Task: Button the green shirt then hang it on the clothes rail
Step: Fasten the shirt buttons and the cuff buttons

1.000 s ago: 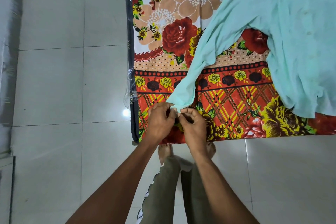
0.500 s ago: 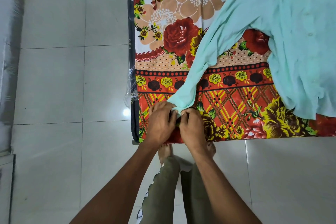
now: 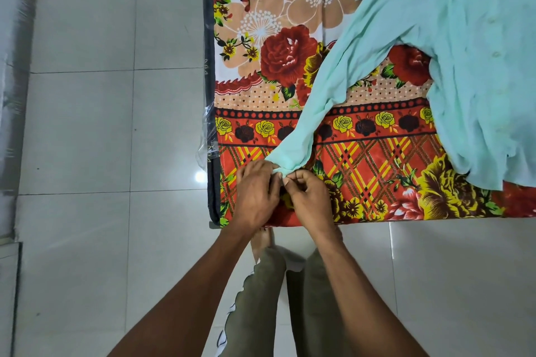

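The pale green shirt lies spread on a bed at the upper right, its button placket facing up. One long sleeve runs diagonally down to the bed's near left corner. My left hand and my right hand meet at the sleeve's cuff, fingers curled, each pinching the cuff edge between fingertips. Most of the cuff is hidden under my fingers. No clothes rail is in view.
The bed carries a bright floral sheet in red, yellow and beige, with a dark mattress edge on its left. Grey floor tiles spread to the left and in front. My legs and feet stand at the bed's corner.
Both hands have stayed at the cuff with small finger movements. The sleeve end has shifted only slightly.
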